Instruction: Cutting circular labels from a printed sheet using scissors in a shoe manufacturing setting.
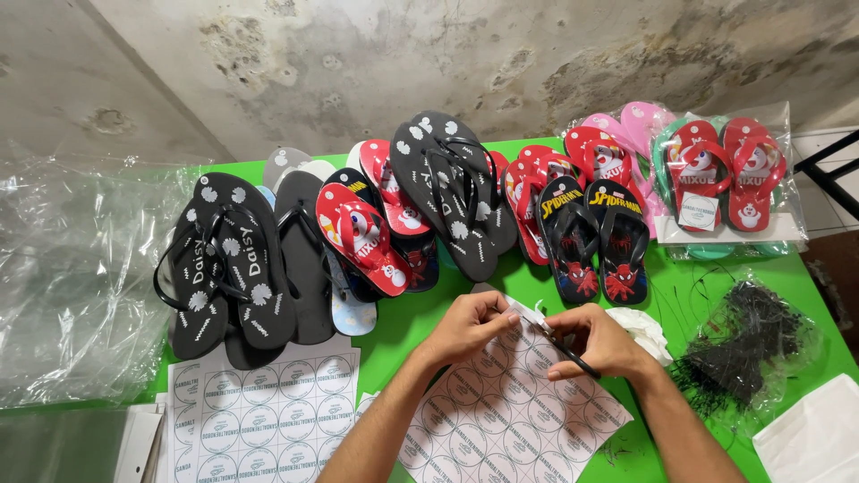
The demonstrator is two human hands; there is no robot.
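Head view: the left hand (467, 327) and the right hand (598, 340) meet over a sheet of round stickers (510, 402) lying on the green surface (707, 286). The left fingers pinch a small white sticker tag (530, 314) at the sheet's top edge; the right fingers are closed on a thin black tie (573, 356) and on the same tag. A second sticker sheet (268, 411) lies to the left. Behind, a row of flip-flops (403, 215) stands unbagged, while one red pair in a clear bag (727, 174) already carries a round label. A bag of black ties (747, 349) sits at the right, clear plastic sheeting (72, 268) at the left.
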